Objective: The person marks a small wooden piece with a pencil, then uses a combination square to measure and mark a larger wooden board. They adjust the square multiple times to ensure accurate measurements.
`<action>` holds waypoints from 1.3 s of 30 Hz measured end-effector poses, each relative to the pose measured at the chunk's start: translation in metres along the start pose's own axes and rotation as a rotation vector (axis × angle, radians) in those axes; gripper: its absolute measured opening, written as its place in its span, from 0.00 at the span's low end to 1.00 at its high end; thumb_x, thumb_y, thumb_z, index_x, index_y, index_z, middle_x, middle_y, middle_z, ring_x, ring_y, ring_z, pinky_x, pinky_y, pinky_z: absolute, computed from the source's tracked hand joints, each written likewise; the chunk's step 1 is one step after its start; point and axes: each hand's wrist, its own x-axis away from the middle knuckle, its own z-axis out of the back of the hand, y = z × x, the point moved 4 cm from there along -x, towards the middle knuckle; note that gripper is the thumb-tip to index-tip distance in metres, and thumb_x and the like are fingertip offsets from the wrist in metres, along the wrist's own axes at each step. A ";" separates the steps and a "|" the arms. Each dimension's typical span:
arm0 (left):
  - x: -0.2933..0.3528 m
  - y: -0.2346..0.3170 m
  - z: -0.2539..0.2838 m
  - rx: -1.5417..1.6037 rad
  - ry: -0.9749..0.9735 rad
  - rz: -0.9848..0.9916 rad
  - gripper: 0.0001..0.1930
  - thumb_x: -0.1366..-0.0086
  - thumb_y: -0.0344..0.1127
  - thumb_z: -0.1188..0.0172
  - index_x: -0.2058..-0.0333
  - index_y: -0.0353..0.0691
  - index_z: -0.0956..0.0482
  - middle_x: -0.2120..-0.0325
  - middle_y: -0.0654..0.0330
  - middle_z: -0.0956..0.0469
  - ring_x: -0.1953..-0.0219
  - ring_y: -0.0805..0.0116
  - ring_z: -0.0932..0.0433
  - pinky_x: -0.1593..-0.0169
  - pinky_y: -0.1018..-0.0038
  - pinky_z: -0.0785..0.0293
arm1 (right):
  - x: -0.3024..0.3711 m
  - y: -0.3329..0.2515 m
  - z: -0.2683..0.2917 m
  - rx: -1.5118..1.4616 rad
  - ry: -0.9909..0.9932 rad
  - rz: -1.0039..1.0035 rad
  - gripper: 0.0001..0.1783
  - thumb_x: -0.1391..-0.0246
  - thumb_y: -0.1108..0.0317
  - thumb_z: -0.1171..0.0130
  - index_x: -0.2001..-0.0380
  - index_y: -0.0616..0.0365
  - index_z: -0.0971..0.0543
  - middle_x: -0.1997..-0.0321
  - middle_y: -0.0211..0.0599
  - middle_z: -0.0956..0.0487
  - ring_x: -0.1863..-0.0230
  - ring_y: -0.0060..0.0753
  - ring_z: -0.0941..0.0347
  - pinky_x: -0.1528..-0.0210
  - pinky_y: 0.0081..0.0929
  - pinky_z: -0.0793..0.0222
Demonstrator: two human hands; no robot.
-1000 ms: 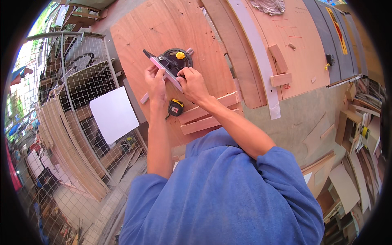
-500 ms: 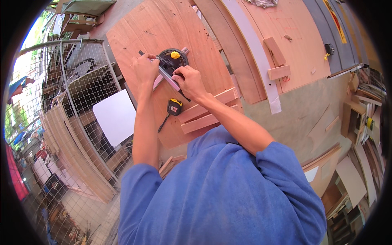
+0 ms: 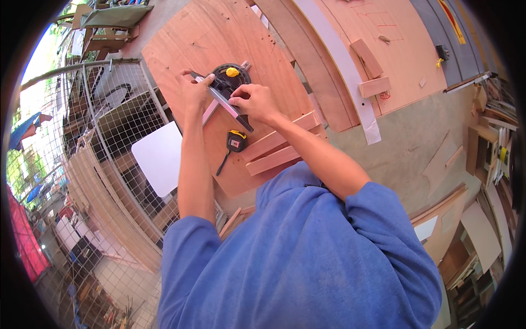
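Note:
A mitre gauge [image 3: 223,89] with a black half-round head, a yellow knob [image 3: 232,72] and a grey metal fence lies on the plywood board. My left hand [image 3: 194,89] is closed around the far-left end of the fence, its thumb along the top. At the fence's middle, the thumb and fingers of my right hand [image 3: 257,103] are pinched together; whatever is between them is too small to make out. A narrow pinkish wood strip [image 3: 209,112] shows beside the fence. Nearer me sits a black and yellow tape measure [image 3: 236,141] with a dark strap.
Several wooden battens [image 3: 280,141] rest on the near right of the plywood board [image 3: 186,41]. Wire mesh fencing [image 3: 123,90] and a white panel [image 3: 158,158] stand to the left. Long boards and a white strip [image 3: 342,63] lie to the right, with small wood blocks [image 3: 375,86].
My right hand has shifted slightly up, uncovering more of the fence's near end. My left thumb has moved onto the fence top. The view has shifted a little.

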 end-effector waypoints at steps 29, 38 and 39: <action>0.028 -0.057 -0.037 0.537 0.137 -0.084 0.23 0.22 0.44 0.39 0.41 0.32 0.28 0.59 0.55 0.16 0.59 0.69 0.19 0.55 0.72 0.23 | -0.021 0.008 0.003 0.068 -0.247 0.022 0.14 0.43 0.62 0.24 0.62 0.61 0.12 0.64 0.43 0.11 0.61 0.33 0.15 0.54 0.33 0.20; 0.032 -0.052 -0.033 0.530 0.153 -0.201 0.22 0.23 0.43 0.36 0.41 0.32 0.26 0.64 0.60 0.16 0.61 0.75 0.20 0.56 0.76 0.24 | -0.022 -0.009 0.000 0.196 -0.192 -0.021 0.16 0.43 0.58 0.23 0.65 0.61 0.11 0.67 0.41 0.11 0.65 0.29 0.16 0.59 0.32 0.22; 0.032 -0.053 -0.032 0.539 0.144 -0.198 0.22 0.23 0.42 0.36 0.41 0.32 0.26 0.65 0.60 0.16 0.61 0.75 0.20 0.56 0.77 0.24 | -0.023 -0.010 -0.001 0.219 -0.183 -0.022 0.16 0.43 0.57 0.23 0.65 0.60 0.11 0.67 0.41 0.11 0.66 0.29 0.16 0.59 0.32 0.22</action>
